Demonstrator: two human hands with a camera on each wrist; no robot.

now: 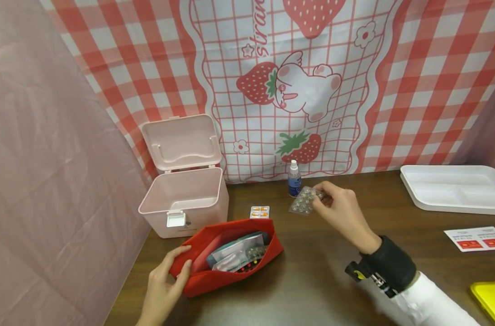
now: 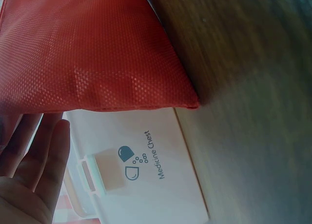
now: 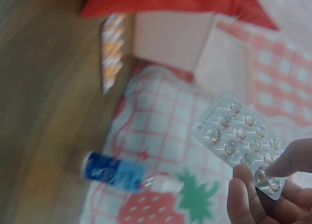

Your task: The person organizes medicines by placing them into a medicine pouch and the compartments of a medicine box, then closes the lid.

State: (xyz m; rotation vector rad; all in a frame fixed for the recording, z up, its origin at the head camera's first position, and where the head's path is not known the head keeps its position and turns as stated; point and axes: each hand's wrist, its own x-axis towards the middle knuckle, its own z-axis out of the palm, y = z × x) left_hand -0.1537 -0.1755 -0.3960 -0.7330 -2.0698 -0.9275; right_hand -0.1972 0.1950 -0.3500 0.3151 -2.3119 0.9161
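A silver blister pack (image 1: 302,202) with clear round bubbles is pinched by one end between the thumb and fingers of my right hand (image 1: 345,217), above the table. My left hand (image 1: 164,278) grips the left end of an open red pouch (image 1: 215,283), thumb at the front rim and fingers toward the back. Inside the pouch lie a pale packet (image 1: 235,246) and more blister packs, partly overlapping. A small blister pack of orange-and-white capsules (image 1: 259,211) lies behind the pouch. Just behind the held pack stands a blue-labelled spray bottle (image 1: 294,181).
Behind the pouch, a pale pink medicine chest (image 1: 207,222) stands with its lid raised. At the right are a white divided tray (image 1: 455,201), a red-and-white card (image 1: 477,239) and a yellow tray (image 1: 492,296). A checked strawberry cloth (image 1: 247,131) hangs at the back.
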